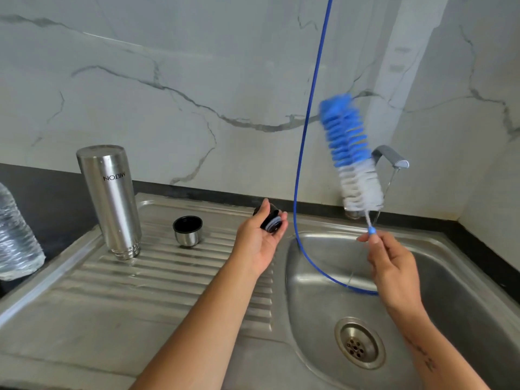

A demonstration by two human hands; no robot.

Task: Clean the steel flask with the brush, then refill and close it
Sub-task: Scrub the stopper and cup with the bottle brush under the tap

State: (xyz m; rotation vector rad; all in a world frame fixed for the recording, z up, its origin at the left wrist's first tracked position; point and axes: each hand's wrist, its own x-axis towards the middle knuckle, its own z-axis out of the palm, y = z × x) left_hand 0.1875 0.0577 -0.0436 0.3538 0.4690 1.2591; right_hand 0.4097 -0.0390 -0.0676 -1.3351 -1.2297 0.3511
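The steel flask [110, 198] stands upside down on the ribbed drainboard [157, 277], mouth on the metal. Its steel cup lid [187, 231] sits to the right of it, black inside facing up. My left hand [260, 240] is palm up above the drainboard's right end and holds the black stopper [270, 220] in its fingers. My right hand [389, 263] is over the sink basin [422, 291] and pinches the thin handle of the bottle brush [350, 153]. The blue and white bristle head points up and is blurred.
A tap [392, 159] sticks out of the marble wall behind the brush. A thin blue hose [302, 153] hangs from above and curls into the basin. The drain [358, 343] lies at the basin's bottom. A clear plastic bottle [17, 235] stands at the far left on the dark counter.
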